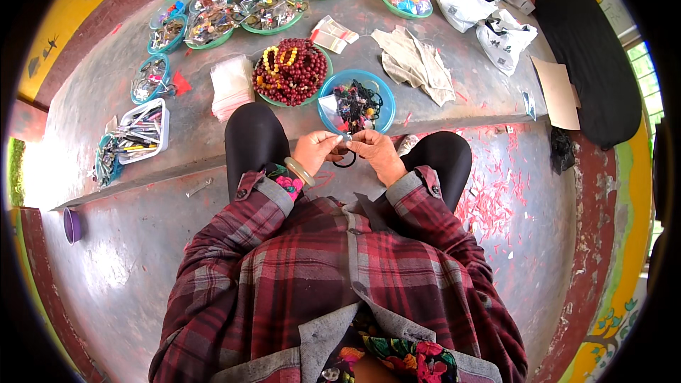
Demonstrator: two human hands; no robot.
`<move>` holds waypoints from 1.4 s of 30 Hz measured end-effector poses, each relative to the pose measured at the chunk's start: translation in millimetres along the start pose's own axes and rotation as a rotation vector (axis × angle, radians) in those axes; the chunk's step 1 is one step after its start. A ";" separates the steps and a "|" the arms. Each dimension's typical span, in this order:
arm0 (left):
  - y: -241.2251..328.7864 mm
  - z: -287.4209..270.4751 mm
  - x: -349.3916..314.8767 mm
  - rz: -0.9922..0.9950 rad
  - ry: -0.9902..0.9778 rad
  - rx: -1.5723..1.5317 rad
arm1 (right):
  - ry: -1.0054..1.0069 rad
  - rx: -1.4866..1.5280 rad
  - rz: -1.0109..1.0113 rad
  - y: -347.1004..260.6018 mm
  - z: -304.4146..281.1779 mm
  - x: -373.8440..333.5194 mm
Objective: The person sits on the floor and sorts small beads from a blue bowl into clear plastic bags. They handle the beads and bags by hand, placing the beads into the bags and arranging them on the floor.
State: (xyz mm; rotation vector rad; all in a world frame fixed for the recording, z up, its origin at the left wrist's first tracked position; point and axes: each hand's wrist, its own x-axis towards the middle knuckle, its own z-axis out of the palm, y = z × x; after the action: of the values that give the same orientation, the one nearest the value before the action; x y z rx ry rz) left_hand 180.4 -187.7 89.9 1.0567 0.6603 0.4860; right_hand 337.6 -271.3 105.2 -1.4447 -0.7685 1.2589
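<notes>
My left hand point(317, 152), with a bangle at its wrist, and my right hand point(378, 155) meet between my knees, fingertips pinched together. They hold a black cord loop point(345, 165), which hangs below the fingers and looks like a hair tie. A small grey-blue piece point(347, 137) shows between the fingertips; what it is I cannot make out. Just beyond my hands stands a blue basin point(389, 103) holding a tangle of black cords point(362, 104) with small coloured pieces. Left of it, a green basin point(328, 64) is heaped with dark red bead strings point(298, 78) and some yellow beads.
Clear plastic bags point(232, 85) lie left of the beads, a beige cloth point(418, 64) at the right. Several basins of small packaged goods fill the far left. A white tray point(165, 128) holds pens. White carrier bags point(505, 37) stand far right; red scraps point(489, 206) litter the floor.
</notes>
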 end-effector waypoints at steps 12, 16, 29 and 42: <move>0.0 -1.9 0.3 -0.059 -0.011 -0.080 | 0.044 0.102 -0.029 -6.5 4.4 -3.9; 3.4 0.3 -1.2 -0.053 -0.027 -0.136 | 0.089 0.103 -0.032 -9.1 4.0 -4.0; 3.4 0.4 -2.0 0.037 -0.054 -0.037 | 0.092 0.028 -0.120 -7.6 7.2 -2.1; 2.1 0.9 -4.1 0.077 -0.117 0.088 | 0.044 -0.095 -0.083 -7.3 -2.0 -1.5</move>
State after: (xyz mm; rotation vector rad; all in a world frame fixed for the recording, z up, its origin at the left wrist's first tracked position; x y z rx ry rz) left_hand 178.0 -190.1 93.2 1.1881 0.5426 0.4615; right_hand 340.3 -271.2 112.4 -1.4967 -0.8600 1.1365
